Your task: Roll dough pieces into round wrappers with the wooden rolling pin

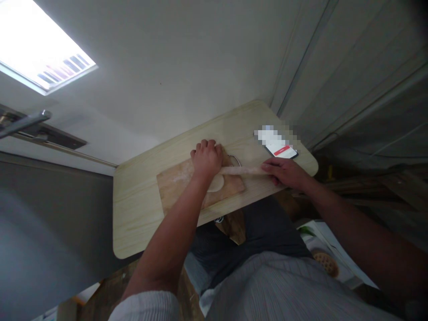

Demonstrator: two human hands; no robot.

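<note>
A pale floured rolling pin [245, 170] lies across the right part of a wooden cutting board [177, 178]. My left hand [206, 158] is over the pin's left end with its fingers curled; that end is hidden beneath it. At the pin's right end, beyond the board, my right hand [284, 171] grips it between thumb and fingers. A flattened round of dough [216, 183] rests on the board just under the pin, partly covered by my left wrist. White flour dusts the board's left part.
The board lies on a light wooden table [133, 200] with rounded corners, against a wall. A lit phone [282, 150] lies at the table's right end. A metal handle loop [236, 159] shows at the board's far right. A door handle [26, 122] is at left.
</note>
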